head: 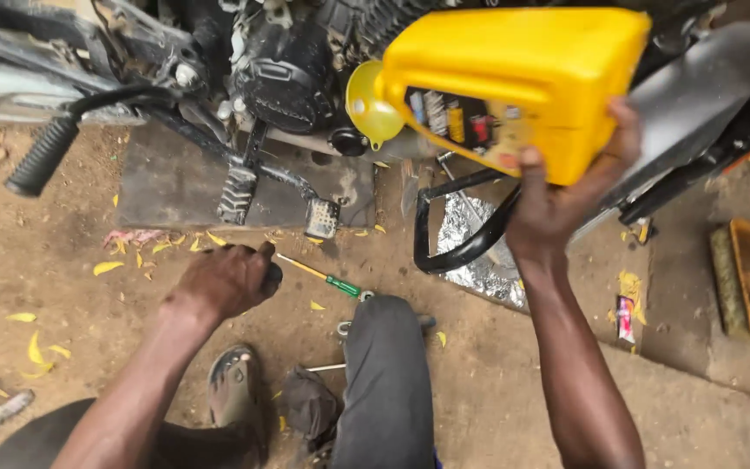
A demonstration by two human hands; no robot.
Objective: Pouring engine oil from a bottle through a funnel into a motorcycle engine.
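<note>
Above the funnel point(368, 102), right fingers point(620, 130) grip the yellow can point(523, 69); left fingers point(258, 260) curl shut.

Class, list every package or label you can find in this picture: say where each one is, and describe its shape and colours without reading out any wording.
Yellow plastic jug: top centre, tipped toward a yellow funnel, gripped by the right hand; boxy.
Label on the jug: on its side face; dark rectangle with yellow, red and white patches.
Small wrapper: on the ground at right; flat, red and white.
Left hand: low on the dirt, touching no package.
</note>
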